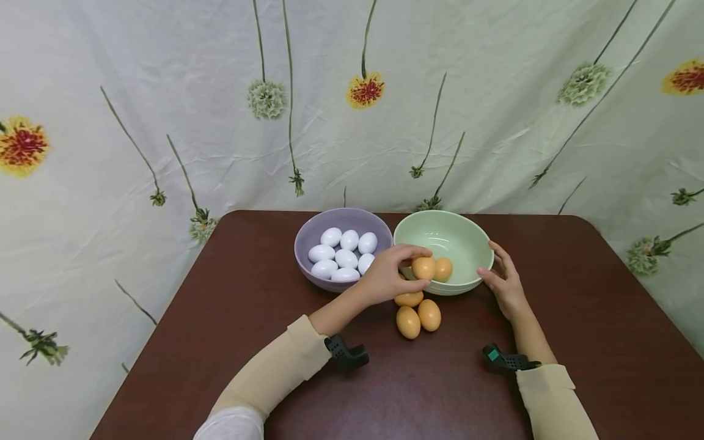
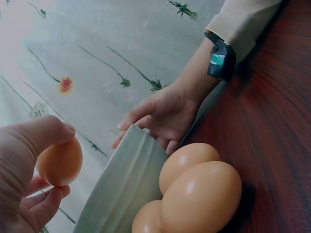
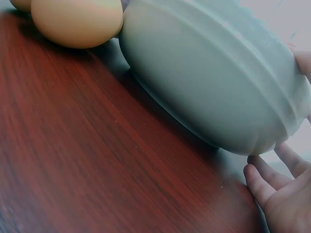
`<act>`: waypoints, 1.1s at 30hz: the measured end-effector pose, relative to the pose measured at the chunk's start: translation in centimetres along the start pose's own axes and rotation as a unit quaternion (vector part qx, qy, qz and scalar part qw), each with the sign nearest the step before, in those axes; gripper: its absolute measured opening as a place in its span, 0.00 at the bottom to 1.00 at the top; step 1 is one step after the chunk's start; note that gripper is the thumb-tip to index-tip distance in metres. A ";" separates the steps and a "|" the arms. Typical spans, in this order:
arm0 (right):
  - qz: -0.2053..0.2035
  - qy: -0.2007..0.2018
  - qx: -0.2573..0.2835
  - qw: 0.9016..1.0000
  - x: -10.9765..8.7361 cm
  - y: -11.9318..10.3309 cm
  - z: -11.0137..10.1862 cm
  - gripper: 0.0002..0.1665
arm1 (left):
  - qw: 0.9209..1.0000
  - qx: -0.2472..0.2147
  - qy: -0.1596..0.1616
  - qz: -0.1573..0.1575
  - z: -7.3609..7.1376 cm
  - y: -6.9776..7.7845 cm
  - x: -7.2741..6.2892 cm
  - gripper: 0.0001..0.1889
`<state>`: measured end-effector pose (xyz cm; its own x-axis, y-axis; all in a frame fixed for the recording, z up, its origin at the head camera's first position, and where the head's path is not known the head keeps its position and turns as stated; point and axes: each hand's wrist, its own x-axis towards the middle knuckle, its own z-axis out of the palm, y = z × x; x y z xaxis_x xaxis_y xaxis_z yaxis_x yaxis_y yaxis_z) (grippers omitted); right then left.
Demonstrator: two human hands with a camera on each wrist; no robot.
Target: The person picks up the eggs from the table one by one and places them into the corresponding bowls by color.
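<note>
My left hand point(image 1: 387, 275) pinches a brown egg point(image 1: 423, 268) between thumb and fingertips, above the near left rim of the green bowl point(image 1: 462, 238). Another brown egg point(image 1: 443, 269) lies inside that bowl. At the bowl's right side, my right hand point(image 1: 507, 287) holds the rim; in the right wrist view its fingers point(image 3: 262, 182) touch the outer wall. Several brown eggs rest on the table in front of the bowl, among them one egg point(image 1: 408, 322) and a second egg point(image 1: 429, 315). The left wrist view shows the held egg point(image 2: 60, 162) up close.
A purple bowl point(image 1: 308, 260) with several white eggs point(image 1: 346, 258) stands left of the green one, about touching it. Both are near the back edge of the dark red-brown table point(image 1: 231, 293). Behind hangs a pale flowered cloth point(image 1: 220, 91).
</note>
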<state>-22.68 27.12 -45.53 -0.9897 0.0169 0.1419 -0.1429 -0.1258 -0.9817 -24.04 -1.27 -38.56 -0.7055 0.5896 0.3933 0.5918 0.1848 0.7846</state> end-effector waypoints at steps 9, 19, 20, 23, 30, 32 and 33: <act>-0.004 0.002 0.009 1.000 0.0 -0.1 0.0 0.37 | 1.000 0.017 -0.003 -0.009 0.4 -0.4 1.5 0.26; 0.001 0.004 0.007 1.000 0.0 -0.1 0.2 0.38 | 0.999 0.015 -0.022 -0.019 1.4 -0.6 3.4 0.26; 0.000 0.004 0.007 1.000 0.0 -0.1 0.2 0.38 | 0.999 0.014 -0.025 -0.021 1.5 -0.6 3.6 0.26; 0.000 0.002 0.005 1.000 0.0 -0.1 0.1 0.38 | 0.999 0.019 -0.038 -0.024 1.9 -0.8 4.3 0.26; 0.000 0.001 0.003 1.000 0.0 0.0 0.1 0.37 | 0.996 0.042 -0.071 -0.022 2.9 -1.2 5.4 0.25; -0.003 -0.001 0.003 1.000 0.0 0.0 0.0 0.37 | 0.995 0.051 -0.086 -0.023 3.2 -1.2 5.6 0.24; -0.004 -0.001 0.003 1.000 0.0 0.0 0.0 0.37 | 0.994 0.057 -0.094 -0.023 3.3 -1.2 5.8 0.24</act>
<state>-22.69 27.09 -45.52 -0.9886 0.0150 0.1496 -0.1502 -0.1314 -0.9799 -27.55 4.56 -38.84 -0.6546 0.7124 0.2528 0.6079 0.2972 0.7363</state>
